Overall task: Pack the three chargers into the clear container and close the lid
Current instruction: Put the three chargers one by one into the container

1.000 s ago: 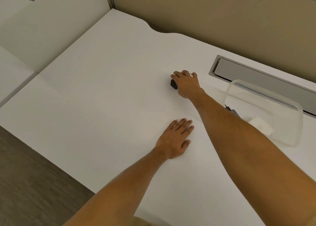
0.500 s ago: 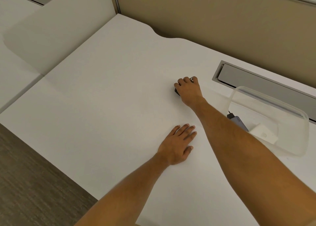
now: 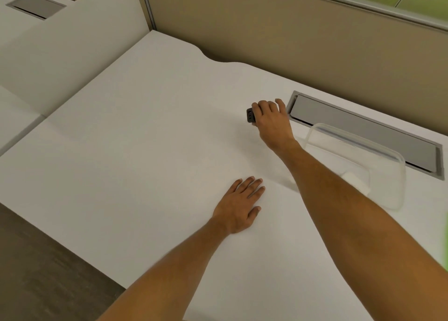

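My right hand [image 3: 272, 120] is closed around a small black charger [image 3: 250, 115] at the far middle of the white desk; only the charger's left end with its ports shows. The clear container [image 3: 392, 165] stands open to the right of that hand, and a white charger [image 3: 356, 183] lies inside it, partly hidden by my right forearm. My left hand [image 3: 240, 205] rests flat on the desk, palm down, fingers slightly spread, holding nothing. I see no lid, and a third charger is hidden from view.
A grey cable-tray flap [image 3: 363, 131] is set into the white desk [image 3: 133, 151] just behind the container. A beige partition wall [image 3: 291, 41] runs along the far edge. Another desk [image 3: 36, 41] adjoins on the left, and dark floor [image 3: 36, 272] shows at the lower left.
My right hand has closed on the black charger and lifted it slightly, so its port end now shows. The grey charger seen by the container earlier is now hidden behind my forearm. The left hand stays put.
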Demonstrator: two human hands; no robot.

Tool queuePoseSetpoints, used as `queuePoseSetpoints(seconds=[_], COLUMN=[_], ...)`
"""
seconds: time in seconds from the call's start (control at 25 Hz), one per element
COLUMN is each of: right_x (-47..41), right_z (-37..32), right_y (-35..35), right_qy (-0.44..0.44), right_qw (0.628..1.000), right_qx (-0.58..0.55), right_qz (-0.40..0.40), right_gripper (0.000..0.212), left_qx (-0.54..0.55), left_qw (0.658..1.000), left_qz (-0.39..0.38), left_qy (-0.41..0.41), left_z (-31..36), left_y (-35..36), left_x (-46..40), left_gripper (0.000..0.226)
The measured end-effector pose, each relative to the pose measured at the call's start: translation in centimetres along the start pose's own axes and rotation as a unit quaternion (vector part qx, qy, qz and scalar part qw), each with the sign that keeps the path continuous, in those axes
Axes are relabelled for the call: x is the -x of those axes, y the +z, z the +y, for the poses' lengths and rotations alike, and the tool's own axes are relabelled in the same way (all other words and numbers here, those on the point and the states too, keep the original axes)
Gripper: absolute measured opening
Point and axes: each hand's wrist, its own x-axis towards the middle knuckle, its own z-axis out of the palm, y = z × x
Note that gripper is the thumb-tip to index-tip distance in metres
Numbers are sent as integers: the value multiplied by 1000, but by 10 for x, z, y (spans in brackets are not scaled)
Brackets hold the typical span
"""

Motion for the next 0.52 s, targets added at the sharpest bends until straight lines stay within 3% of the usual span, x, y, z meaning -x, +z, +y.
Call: queuePoseSetpoints(seconds=[0.28, 0.52], right_x=[27, 75], right_z=[58, 100], right_y=[-35, -50], right_qy=[81, 148], right_qw=[990, 982], right_qx=[9, 20], right_qz=[118, 118], right_gripper=[42, 46], left_qx=[5, -1], left_qw=[1000, 1000], left_qz=[9, 7], left_qy=[4, 5], left_z=[1, 2], left_y=[-3, -4], left_x=[1, 2], left_gripper=[57, 58])
